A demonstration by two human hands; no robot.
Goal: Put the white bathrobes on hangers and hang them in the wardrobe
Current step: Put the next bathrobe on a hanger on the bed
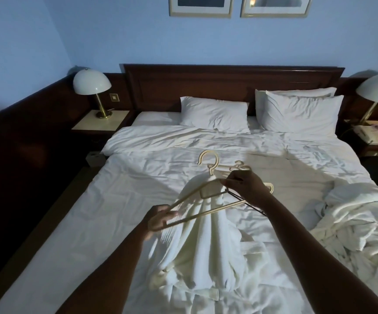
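Head view: cream plastic hanger (206, 200) was held above bed (115, 200). Left hand (160, 219) gripped hanger's left end, fingers curled round it; right hand (247, 186) pinched hanger's neck. White bathrobe (206, 257) lay bunched under hanger. Second bathrobe (360, 223) lay crumpled right of hanger. Spare hangers (237, 167) lay just beyond hanger.

So both hands are on a cream hanger (202, 200) above the bed (120, 196): left hand (158, 219) grips its lower corner, right hand (243, 186) pinches near the neck. One white bathrobe (202, 252) lies underneath, another bathrobe (360, 223) is crumpled at right, and spare hangers (240, 167) lie just beyond.
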